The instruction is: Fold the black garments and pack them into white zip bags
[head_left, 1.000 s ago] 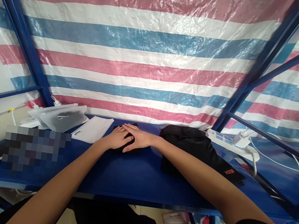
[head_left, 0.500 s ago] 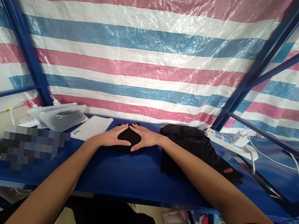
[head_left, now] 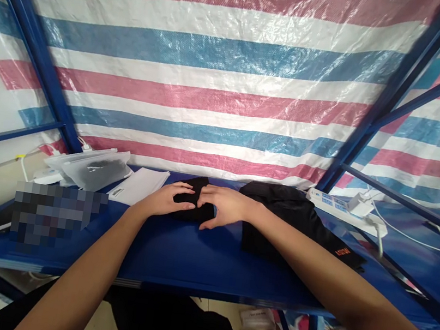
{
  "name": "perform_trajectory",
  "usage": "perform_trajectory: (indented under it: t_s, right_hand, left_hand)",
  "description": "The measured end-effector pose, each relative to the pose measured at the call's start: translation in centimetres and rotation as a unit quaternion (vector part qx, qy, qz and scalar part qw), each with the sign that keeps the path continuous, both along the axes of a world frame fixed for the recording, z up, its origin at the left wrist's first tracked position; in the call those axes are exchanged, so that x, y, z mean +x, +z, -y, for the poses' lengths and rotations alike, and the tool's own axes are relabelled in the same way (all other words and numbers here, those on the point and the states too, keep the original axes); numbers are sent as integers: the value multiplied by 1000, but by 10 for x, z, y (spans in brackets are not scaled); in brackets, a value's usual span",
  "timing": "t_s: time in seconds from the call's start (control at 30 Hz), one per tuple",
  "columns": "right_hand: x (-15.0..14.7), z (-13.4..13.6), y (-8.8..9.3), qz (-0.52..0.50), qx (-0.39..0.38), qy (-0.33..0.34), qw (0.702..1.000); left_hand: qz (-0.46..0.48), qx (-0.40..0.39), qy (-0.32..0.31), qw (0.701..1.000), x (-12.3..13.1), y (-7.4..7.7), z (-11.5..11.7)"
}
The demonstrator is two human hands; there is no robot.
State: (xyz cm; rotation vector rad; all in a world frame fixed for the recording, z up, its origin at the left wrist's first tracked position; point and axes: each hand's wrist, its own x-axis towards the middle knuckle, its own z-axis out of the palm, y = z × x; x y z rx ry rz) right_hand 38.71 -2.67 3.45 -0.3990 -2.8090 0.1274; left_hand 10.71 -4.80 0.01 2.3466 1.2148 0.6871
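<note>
A small black folded cloth bundle point(head_left: 192, 213) lies on the blue tabletop point(head_left: 184, 262) in front of me. My left hand point(head_left: 165, 198) rests on its left side, thumb and fingers apart. At its right edge is my right hand point(head_left: 227, 206), with fingers bent over the top and the thumb held away near the tabletop. A gap shows between that thumb and the cloth. Beside my right forearm lies a larger black garment point(head_left: 269, 194) with orange lettering, partly covered by the arm.
White papers point(head_left: 140, 183) and clear plastic sleeves point(head_left: 97, 169) are at the back left. A white power strip point(head_left: 334, 204) with cables sits at the back right. Blue frame posts point(head_left: 363, 131) stand before a striped plastic sheet point(head_left: 213, 98). A blurred patch covers the left.
My right hand has shifted to the right along the cloth, and its fingers are now bent. My left hand stays on the left side. The view has moved slightly.
</note>
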Motion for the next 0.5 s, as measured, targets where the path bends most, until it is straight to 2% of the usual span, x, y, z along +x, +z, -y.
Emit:
perform_trajectory:
  t_s: [0.1,0.23,0.37,0.5]
  right_hand:
    - [-5,12,0,51,53,-13,997]
    - [-11,16,-5,63,92,-26,993]
    - [-9,11,-2,44,57,-36,997]
    - [-3,1,1,-6,-18,-36,999]
  left_hand:
    - [13,47,-20,999,5,1,3]
    - [-16,116,-40,992,15,7,23]
    - [-43,88,-14,995,16,6,41]
    - [-63,111,25,992,16,3,44]
